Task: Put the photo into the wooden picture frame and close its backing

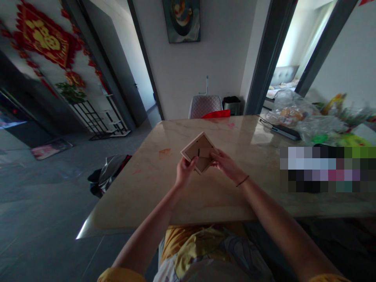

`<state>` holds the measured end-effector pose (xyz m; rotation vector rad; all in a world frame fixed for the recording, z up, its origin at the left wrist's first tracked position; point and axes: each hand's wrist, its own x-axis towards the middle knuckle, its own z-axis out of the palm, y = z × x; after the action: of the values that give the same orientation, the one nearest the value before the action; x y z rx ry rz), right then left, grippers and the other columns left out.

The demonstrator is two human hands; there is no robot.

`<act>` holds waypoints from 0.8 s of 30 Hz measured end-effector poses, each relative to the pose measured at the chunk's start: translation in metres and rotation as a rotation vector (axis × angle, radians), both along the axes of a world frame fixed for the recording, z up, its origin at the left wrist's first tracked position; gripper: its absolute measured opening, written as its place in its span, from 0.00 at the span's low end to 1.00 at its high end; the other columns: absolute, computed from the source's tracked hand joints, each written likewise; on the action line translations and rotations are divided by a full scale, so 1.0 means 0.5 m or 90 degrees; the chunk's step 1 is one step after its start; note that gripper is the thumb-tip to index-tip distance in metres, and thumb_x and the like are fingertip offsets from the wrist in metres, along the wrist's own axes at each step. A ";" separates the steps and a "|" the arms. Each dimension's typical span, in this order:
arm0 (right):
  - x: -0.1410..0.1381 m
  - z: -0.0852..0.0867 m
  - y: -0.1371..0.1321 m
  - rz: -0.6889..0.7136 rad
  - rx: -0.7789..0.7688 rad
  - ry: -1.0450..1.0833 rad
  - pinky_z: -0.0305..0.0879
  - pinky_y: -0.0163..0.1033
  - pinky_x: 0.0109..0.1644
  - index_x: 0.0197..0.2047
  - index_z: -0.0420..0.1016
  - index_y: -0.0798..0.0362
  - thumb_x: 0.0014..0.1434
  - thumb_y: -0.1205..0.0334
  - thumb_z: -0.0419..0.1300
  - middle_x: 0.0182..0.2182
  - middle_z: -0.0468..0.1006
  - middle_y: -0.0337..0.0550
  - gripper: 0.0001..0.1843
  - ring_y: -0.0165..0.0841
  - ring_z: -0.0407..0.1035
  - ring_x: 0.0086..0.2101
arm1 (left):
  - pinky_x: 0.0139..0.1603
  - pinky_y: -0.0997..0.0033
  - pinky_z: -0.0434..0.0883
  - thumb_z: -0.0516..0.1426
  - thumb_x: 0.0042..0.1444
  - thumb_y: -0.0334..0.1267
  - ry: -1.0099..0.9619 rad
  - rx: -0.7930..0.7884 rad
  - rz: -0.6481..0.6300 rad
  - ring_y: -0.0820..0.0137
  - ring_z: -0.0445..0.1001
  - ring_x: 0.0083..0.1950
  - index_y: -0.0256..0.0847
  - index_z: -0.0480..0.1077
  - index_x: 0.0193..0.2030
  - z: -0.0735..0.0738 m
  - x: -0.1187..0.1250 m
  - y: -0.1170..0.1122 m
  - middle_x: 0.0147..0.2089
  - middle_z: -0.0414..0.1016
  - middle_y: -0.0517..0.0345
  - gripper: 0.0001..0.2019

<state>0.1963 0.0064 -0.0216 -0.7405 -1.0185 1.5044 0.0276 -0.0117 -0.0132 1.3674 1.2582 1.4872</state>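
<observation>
A small picture frame (197, 148) with a pale rim and brown cardboard back is held above the marble table (164, 188), its back facing me and one corner pointing away. My left hand (184, 172) grips its near left edge with curled fingers. My right hand (226, 164), a thin band on the wrist, pinches the right edge, fingers pressed on the backing near the stand flap.
Plastic bags with food (290, 111) and a dark flat device (282, 131) crowd the table's far right. A padded chair (205, 105) with a red item stands behind the far edge. A dark bundle (110, 172) lies on the floor at left.
</observation>
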 end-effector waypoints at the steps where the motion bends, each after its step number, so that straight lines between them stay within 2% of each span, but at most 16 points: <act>1: -0.002 -0.001 0.001 -0.012 0.003 -0.009 0.70 0.38 0.38 0.42 0.72 0.49 0.45 0.56 0.66 0.40 0.78 0.42 0.19 0.32 0.72 0.35 | 0.25 0.77 0.71 0.63 0.43 0.52 -0.046 -0.031 -0.015 0.73 0.72 0.29 0.37 0.68 0.36 0.000 -0.001 0.003 0.31 0.74 0.58 0.21; 4: -0.006 -0.003 0.004 -0.067 -0.006 -0.024 0.70 0.38 0.37 0.42 0.72 0.49 0.43 0.57 0.67 0.40 0.78 0.42 0.21 0.32 0.73 0.35 | 0.28 0.71 0.75 0.64 0.42 0.52 -0.155 -0.116 -0.067 0.71 0.75 0.31 0.38 0.67 0.42 -0.004 -0.008 0.014 0.38 0.76 0.54 0.25; 9: 0.007 0.002 0.008 -0.164 -0.019 -0.026 0.67 0.33 0.33 0.41 0.72 0.50 0.44 0.56 0.67 0.39 0.78 0.42 0.19 0.31 0.73 0.35 | 0.35 0.66 0.77 0.58 0.50 0.56 -0.236 -0.244 -0.175 0.67 0.77 0.33 0.35 0.71 0.40 0.002 -0.025 0.025 0.37 0.78 0.47 0.24; 12: 0.019 0.009 0.007 -0.204 -0.019 -0.005 0.67 0.33 0.35 0.41 0.72 0.49 0.45 0.55 0.66 0.41 0.79 0.42 0.19 0.32 0.73 0.39 | 0.31 0.67 0.77 0.53 0.54 0.58 -0.220 -0.311 -0.260 0.64 0.79 0.33 0.36 0.73 0.44 0.014 -0.031 0.021 0.39 0.79 0.45 0.26; 15: 0.023 0.009 0.009 -0.216 -0.002 0.010 0.68 0.37 0.43 0.48 0.70 0.45 0.46 0.56 0.66 0.44 0.78 0.40 0.25 0.35 0.71 0.47 | 0.30 0.66 0.76 0.51 0.56 0.56 -0.163 -0.315 -0.328 0.62 0.79 0.37 0.39 0.72 0.49 0.018 -0.029 0.013 0.45 0.78 0.46 0.25; 20: 0.014 -0.003 0.015 -0.204 0.016 -0.051 0.67 0.44 0.51 0.57 0.64 0.44 0.46 0.54 0.66 0.43 0.79 0.41 0.34 0.39 0.70 0.50 | 0.39 0.58 0.77 0.50 0.58 0.54 -0.100 -0.289 -0.309 0.59 0.77 0.47 0.43 0.69 0.54 0.006 -0.017 0.002 0.50 0.77 0.49 0.24; 24: 0.009 -0.008 0.017 -0.187 0.060 -0.071 0.68 0.44 0.49 0.50 0.70 0.48 0.50 0.49 0.61 0.42 0.80 0.43 0.25 0.40 0.71 0.48 | 0.56 0.57 0.68 0.54 0.54 0.57 -0.114 -0.216 -0.222 0.57 0.70 0.57 0.42 0.71 0.51 -0.012 -0.013 0.012 0.53 0.75 0.50 0.25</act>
<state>0.2010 0.0149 -0.0254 -0.8742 -1.0073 1.1658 0.0209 -0.0057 -0.0195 1.1309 1.0397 1.0730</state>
